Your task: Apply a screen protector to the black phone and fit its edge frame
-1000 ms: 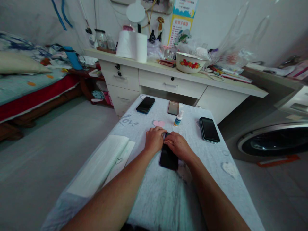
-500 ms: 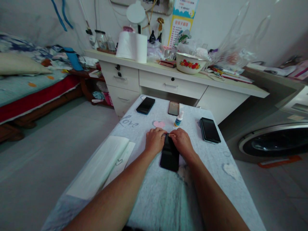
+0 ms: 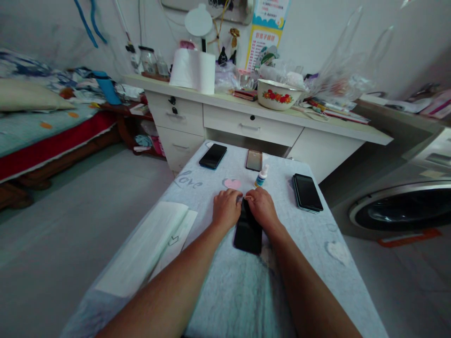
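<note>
A black phone point(image 3: 248, 234) lies screen up on the small table with a grey cloth point(image 3: 229, 291). My left hand point(image 3: 226, 209) rests curled at the phone's far left corner. My right hand point(image 3: 260, 207) sits at its far right corner, fingers bent. The fingertips of both hands meet in a pinch at the phone's top edge; what they pinch is too small to make out. Just beyond the hands stands a small white dropper bottle point(image 3: 261, 175) beside a pink heart point(image 3: 232, 183) on the cloth.
Other phones lie on the table: one far left point(image 3: 213, 156), one far middle point(image 3: 254, 160), a stack at right point(image 3: 307, 192). White sheets point(image 3: 148, 241) lie at left. A cluttered white desk point(image 3: 253, 117) stands behind, a bed point(image 3: 42, 126) left, a washing machine point(image 3: 401, 206) right.
My right hand has slid from lying across the phone's upper right side to its top edge, close to the left hand. The phone stays in place.
</note>
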Demonstrator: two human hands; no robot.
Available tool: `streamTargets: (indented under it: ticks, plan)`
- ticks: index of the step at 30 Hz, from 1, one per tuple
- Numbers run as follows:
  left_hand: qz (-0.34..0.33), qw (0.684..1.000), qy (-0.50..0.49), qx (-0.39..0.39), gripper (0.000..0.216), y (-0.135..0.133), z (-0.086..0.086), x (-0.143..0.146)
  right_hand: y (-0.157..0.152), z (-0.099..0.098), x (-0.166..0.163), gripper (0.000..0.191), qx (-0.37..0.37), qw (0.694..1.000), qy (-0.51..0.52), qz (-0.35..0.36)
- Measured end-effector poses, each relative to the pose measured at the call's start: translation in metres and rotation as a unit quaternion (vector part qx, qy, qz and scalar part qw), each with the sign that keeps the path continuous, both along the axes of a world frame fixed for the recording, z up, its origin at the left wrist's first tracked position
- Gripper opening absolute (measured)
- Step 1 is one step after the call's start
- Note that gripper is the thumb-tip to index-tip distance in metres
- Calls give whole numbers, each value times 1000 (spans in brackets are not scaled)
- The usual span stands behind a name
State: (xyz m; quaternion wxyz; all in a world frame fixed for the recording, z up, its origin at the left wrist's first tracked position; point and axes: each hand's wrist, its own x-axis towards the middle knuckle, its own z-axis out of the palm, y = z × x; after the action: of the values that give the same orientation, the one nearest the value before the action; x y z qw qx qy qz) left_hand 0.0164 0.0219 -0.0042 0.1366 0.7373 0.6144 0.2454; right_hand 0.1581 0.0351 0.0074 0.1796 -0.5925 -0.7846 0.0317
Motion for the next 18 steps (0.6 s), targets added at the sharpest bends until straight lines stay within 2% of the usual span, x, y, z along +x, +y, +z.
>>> streamTargets:
  ticks: [6, 10, 18]
  plan:
    - [-4, 1000, -5, 14, 30, 1, -2, -2, -9, 4, -2, 20, -6, 999, -4, 39]
    - [-14, 1000, -18, 18, 26, 5, -4, -6, -13, 5, -3, 20, -9, 998, 3, 56]
    - [1, 1000, -22, 11, 12, 6, -4, -9, 0, 1, -4, 22, -2, 1000, -11, 7]
